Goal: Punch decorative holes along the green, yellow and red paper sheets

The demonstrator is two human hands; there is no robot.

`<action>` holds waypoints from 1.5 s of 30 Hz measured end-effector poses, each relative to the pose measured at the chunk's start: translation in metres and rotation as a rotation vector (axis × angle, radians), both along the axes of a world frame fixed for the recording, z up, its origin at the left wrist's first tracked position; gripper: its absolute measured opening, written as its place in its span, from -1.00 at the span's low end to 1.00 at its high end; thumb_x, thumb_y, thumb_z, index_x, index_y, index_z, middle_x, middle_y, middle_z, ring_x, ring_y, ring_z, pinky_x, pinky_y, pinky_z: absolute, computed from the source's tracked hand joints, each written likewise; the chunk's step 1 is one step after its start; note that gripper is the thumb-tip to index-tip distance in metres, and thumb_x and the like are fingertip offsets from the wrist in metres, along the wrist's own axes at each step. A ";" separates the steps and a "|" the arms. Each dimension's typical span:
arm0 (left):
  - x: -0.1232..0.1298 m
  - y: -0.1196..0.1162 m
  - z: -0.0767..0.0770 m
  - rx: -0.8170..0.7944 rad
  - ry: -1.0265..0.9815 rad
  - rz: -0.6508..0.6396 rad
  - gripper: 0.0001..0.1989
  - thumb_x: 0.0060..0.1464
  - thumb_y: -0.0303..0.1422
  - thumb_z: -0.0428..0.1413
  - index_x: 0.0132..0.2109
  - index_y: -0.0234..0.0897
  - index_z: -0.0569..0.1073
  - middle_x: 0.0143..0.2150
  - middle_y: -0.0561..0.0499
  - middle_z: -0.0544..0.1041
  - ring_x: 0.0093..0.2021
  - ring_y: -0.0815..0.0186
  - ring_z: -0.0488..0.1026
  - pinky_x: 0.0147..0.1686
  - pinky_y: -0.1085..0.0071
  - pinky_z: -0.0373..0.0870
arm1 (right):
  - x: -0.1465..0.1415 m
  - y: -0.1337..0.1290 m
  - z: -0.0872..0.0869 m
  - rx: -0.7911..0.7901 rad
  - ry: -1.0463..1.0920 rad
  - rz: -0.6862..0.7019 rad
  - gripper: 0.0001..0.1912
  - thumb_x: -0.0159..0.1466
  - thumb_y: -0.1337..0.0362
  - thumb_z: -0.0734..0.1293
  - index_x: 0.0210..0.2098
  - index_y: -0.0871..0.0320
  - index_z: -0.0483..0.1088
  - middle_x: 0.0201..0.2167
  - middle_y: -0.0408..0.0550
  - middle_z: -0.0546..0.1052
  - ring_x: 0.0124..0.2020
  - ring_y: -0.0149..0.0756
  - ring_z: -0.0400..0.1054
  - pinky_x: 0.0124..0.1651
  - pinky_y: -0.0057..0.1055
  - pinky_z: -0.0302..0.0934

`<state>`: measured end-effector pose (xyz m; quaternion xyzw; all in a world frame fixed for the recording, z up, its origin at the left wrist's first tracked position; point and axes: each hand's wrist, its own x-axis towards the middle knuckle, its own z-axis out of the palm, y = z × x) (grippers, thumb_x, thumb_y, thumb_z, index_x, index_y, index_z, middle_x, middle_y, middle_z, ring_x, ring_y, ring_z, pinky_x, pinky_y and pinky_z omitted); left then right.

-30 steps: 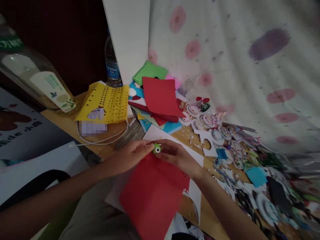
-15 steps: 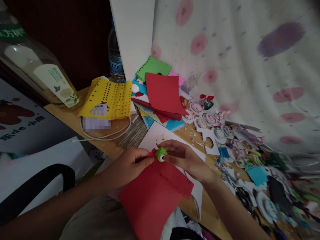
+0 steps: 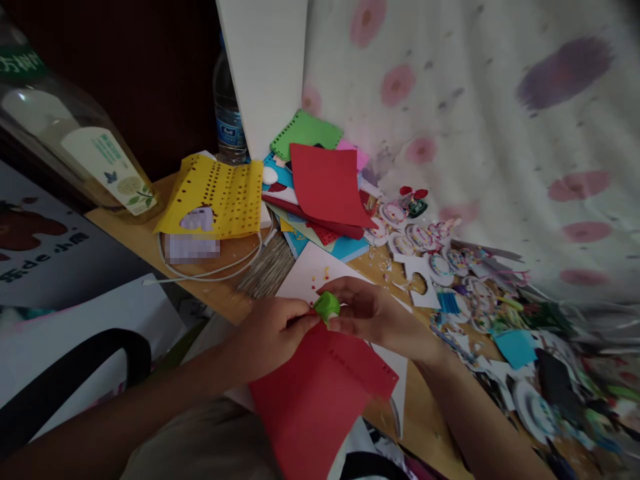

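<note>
My left hand (image 3: 277, 330) pinches the upper edge of a red paper sheet (image 3: 320, 393) between thumb and fingers. The sheet hangs down over my lap and has small punched holes along its right part. At its top edge sits a small green craft hole punch (image 3: 328, 307), held between the thumb and fingers of my right hand (image 3: 375, 317). Beneath the hands lies a white sheet (image 3: 305, 267) with a few tiny red and yellow paper bits on it. Where the punch meets the paper is partly hidden by my fingers.
Yellow punched paper (image 3: 215, 193) and a white cable (image 3: 210, 273) lie at left by a large bottle (image 3: 115, 160). Behind are a water bottle (image 3: 230, 127) and stacked coloured papers with a red sheet (image 3: 327, 183). Decorated discs (image 3: 440, 267) and scraps crowd the right.
The green punch has turned, so its white button no longer faces me. Both hands and the red sheet have shifted slightly to the right.
</note>
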<state>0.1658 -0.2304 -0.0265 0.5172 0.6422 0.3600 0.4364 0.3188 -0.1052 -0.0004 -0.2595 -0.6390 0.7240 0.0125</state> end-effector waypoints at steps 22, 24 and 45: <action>0.003 0.000 -0.002 0.033 0.025 -0.009 -0.68 0.20 -0.26 -0.05 -0.49 -0.28 0.31 -0.57 0.13 0.34 -0.49 0.40 0.28 -0.49 0.44 0.05 | 0.001 0.002 0.005 0.117 -0.080 0.032 -0.68 0.14 0.15 0.43 -0.17 0.14 0.37 -0.23 -0.05 0.46 -0.22 -0.33 0.36 -0.15 -0.38 0.30; 0.003 -0.001 -0.003 0.027 0.026 -0.005 -0.68 0.20 -0.26 -0.05 -0.49 -0.27 0.30 -0.56 0.12 0.34 -0.48 0.39 0.30 -0.48 0.44 0.06 | 0.001 0.002 0.004 0.108 -0.079 0.028 -0.66 0.13 0.17 0.44 -0.15 0.14 0.37 -0.23 -0.06 0.46 -0.22 -0.34 0.36 -0.14 -0.38 0.30; -0.002 0.004 -0.010 -0.068 0.064 -0.050 -0.64 0.18 -0.22 -0.04 -0.51 -0.29 0.37 -0.56 0.10 0.35 -0.46 0.37 0.30 -0.47 0.44 0.05 | -0.004 0.006 -0.003 0.181 -0.102 0.145 -0.71 0.07 0.16 0.48 -0.30 0.14 0.38 -0.36 -0.14 0.42 -0.31 -0.35 0.33 -0.22 -0.38 0.26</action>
